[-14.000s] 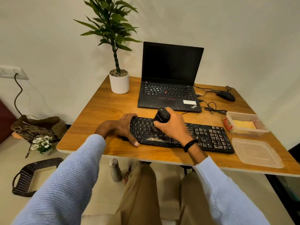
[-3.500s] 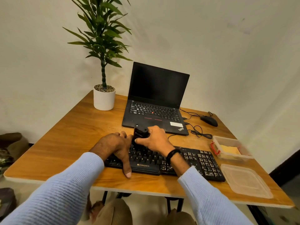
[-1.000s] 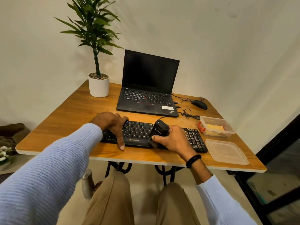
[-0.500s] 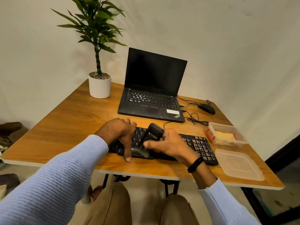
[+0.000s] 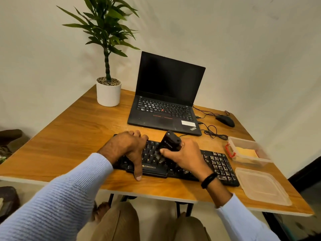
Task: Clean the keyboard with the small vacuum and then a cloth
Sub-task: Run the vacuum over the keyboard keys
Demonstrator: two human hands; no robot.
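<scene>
Black keyboard (image 5: 217, 164) sits near the front edge of the wooden table (image 5: 73, 136), just in front of the laptop (image 5: 165, 101). Right hand (image 5: 184, 157) is wrapped around the small vacuum (image 5: 170, 141), nozzle down on the middle keys (blurry there). Left hand (image 5: 128, 148) clamps the keyboard's left end, fingers over the back, thumb down the front. Yellow cloth (image 5: 246, 152) is in the clear tub (image 5: 241, 141) to the right

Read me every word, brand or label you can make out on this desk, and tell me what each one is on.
"ZEBRONICS": front edge of the keyboard.
"ThinkPad": near right corner of the laptop.
"Alt": a keyboard key; most other keys too small.
Print on the small vacuum and the laptop's white sticker: too blurred.
</scene>
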